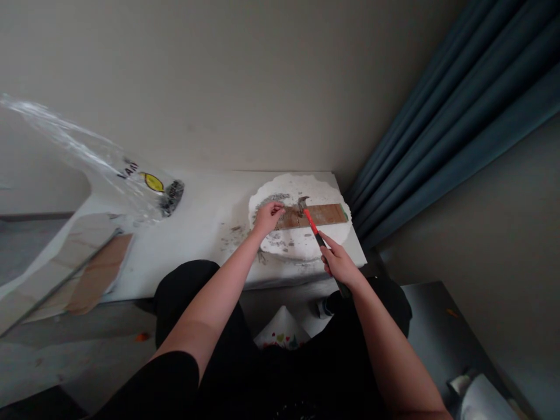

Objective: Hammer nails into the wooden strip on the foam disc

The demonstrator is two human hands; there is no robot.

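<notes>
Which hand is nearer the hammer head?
Left. The left hand pinches something small on the wooden board just beside the hammer head; the right hand grips the handle's far end.

The only print sits on the clear plastic bag at the left end of the bench, near its back edge. Dark capital letters on the film read roughly "NAN" or "NAIL", upside down and too blurred to settle. Beside them is a yellow oval label with dark marks that cannot be read. A dark printed patch follows, also illegible.
</notes>
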